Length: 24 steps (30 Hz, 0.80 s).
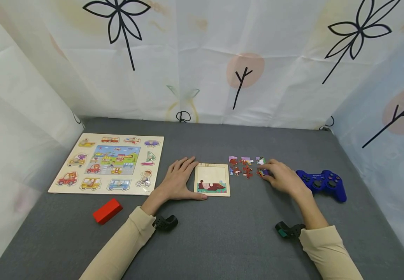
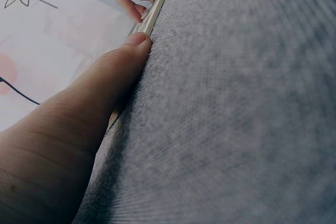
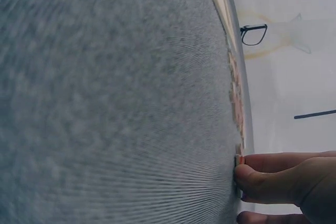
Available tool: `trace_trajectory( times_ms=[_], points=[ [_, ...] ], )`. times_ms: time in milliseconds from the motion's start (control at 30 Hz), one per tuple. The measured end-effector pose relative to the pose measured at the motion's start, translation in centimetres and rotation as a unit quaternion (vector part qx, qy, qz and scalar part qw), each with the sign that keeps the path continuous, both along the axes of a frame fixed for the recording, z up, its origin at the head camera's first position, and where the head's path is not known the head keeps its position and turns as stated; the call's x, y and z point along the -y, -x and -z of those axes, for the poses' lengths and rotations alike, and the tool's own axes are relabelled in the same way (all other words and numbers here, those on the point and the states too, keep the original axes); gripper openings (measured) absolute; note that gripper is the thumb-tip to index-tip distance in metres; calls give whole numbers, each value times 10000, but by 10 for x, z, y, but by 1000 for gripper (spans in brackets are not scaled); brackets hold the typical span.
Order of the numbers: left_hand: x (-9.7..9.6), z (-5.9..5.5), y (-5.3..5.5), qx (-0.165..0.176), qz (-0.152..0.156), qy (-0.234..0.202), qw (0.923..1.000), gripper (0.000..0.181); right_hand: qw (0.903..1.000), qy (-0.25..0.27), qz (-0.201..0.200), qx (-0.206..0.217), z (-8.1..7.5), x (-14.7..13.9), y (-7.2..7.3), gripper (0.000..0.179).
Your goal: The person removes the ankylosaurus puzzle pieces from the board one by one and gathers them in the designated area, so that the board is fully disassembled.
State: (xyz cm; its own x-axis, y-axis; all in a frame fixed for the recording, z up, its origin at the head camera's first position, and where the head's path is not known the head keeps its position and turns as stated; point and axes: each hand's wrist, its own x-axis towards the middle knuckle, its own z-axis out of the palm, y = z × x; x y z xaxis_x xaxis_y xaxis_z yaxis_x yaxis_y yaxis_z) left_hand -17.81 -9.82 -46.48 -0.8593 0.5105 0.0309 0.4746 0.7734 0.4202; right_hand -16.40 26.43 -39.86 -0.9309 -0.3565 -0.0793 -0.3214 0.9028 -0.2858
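A small wooden puzzle tray (image 1: 211, 171) lies in the middle of the table, its lower part filled with brown and green pieces (image 1: 211, 188). My left hand (image 1: 177, 182) rests at the tray's left side, fingers extended at the top corner and thumb (image 2: 118, 66) along the near edge. To the right of the tray, loose jigsaw pieces (image 1: 247, 171) are spread in short columns. At the rightmost column, my right hand (image 1: 284, 177) pinches a jigsaw piece (image 3: 240, 161) between thumb and finger, low against the table. The fingers partly hide that piece.
A large wooden board with vehicle pictures (image 1: 149, 163) lies at the left. Nearer to me is a red block (image 1: 108, 211), left of my left forearm. A blue game controller (image 1: 322, 183) sits just right of my right hand. A patterned white curtain (image 1: 202, 77) surrounds the table.
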Motion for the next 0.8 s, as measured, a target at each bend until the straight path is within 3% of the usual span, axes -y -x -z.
trace_trajectory(
  times_ms=[800],
  points=[
    [0, -3, -1, -28, -3, -5, 10000, 119, 9998, -95, 104, -115, 5, 0, 2, 34]
  ],
)
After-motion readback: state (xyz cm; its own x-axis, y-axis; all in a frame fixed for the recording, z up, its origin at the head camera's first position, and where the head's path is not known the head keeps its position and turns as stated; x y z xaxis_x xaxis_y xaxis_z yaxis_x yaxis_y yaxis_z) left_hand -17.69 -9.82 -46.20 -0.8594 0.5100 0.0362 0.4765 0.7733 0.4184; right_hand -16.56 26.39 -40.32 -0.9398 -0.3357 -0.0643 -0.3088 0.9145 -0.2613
